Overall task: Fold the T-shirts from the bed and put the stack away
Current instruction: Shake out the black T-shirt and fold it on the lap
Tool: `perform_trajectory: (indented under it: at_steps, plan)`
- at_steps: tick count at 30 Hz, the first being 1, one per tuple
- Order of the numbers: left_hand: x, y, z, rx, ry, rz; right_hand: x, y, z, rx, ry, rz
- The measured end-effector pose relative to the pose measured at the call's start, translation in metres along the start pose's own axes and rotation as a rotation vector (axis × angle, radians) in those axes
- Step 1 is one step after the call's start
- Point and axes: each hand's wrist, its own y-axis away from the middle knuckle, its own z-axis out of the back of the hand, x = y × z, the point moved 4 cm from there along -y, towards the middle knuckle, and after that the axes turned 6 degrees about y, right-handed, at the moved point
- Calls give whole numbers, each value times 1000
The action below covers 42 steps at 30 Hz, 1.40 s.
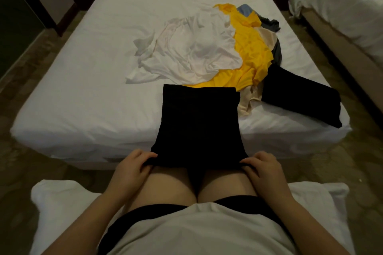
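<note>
While the long black cloth T-shirt (199,122) lies as a narrow strip: its far end rests on the white-sheeted bed (83,89) ahead of both hands, and its near end drapes off the bed edge down to the seated person's knees.
Left hand (132,163): fingers curled on the near left corner of the strip, pinching the hem.
Right hand (261,165): pinching the near right corner in the same way, level with the left hand and apart from it by the strip's width.
Step in hand: I judge it to be the lengthwise fold, with the near hem carried away from the hands to meet the far edge.
Doing it well: hold both corners at one height with the cloth taut between the hands. Lift and carry them forward together, and lay the hem square on the far edge so the sides line up. Then smooth the fold with flat palms, since soft cloth like this will likely skew if one hand leads.
Folded black garment (300,101): ahead and to the right of the right hand, near the bed corner. It is probably the start of the stack.
Unfolded heap: a crumpled white shirt (190,51) and a bright yellow shirt (250,56), with scraps of beige, grey and blue cloth, lie farther ahead of the hands.
Risk: the strip's far edge overlaps the yellow shirt, so the fold may drag loose cloth along.
</note>
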Motion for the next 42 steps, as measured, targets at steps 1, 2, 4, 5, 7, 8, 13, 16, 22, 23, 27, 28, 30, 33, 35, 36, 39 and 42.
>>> perform_trajectory:
  at_steps: [1, 2, 4, 5, 7, 8, 13, 16, 22, 23, 27, 28, 30, 33, 35, 36, 39, 42]
  plan:
    - [0, 0, 1, -24, 4, -12, -2, 2, 1, -59, 40, 30]
    - [-1, 1, 3, -44, 37, -3, -3, 3, 4, -100, 31, 39]
    - [-2, 0, 10, -103, 189, 24, -4, 5, 9, -105, -164, 33]
    - [-5, -1, 12, -122, 275, 28, -4, 4, 11, -67, -315, 3]
    - [-9, -6, 13, -103, 482, 64, -2, 0, 12, 44, -571, -119]
    - [-11, -12, 12, -75, 604, 104, -2, -6, 10, 74, -684, -194]
    - [-26, -71, 17, -199, 587, 141, 2, -63, 8, -92, -858, -341]
    - [-28, -119, 20, -315, 509, 169, -1, -113, 0, -197, -759, -384]
    - [-6, -199, -7, -315, 370, 338, -22, -191, -44, -165, -612, -542]
    - [-1, -207, -13, -315, 354, 360, -25, -197, -53, -150, -579, -547]
    - [13, -228, -29, -370, 301, 411, -33, -218, -74, -144, -422, -535]
    - [15, -232, -31, -394, 286, 410, -34, -224, -77, -150, -391, -531]
    - [20, -238, -35, -438, 262, 406, -36, -231, -83, -152, -333, -536]
    - [26, -245, -41, -467, 216, 396, -39, -236, -92, -131, -262, -549]
    - [30, -248, -43, -467, 193, 429, -40, -237, -95, -111, -224, -565]
    - [32, -249, -43, -466, 202, 445, -41, -237, -96, -97, -212, -579]
    - [30, -254, -38, -400, 250, 429, -41, -240, -94, -35, -215, -621]
    - [26, -247, -28, -243, 373, 511, -34, -233, -88, -14, -210, -698]
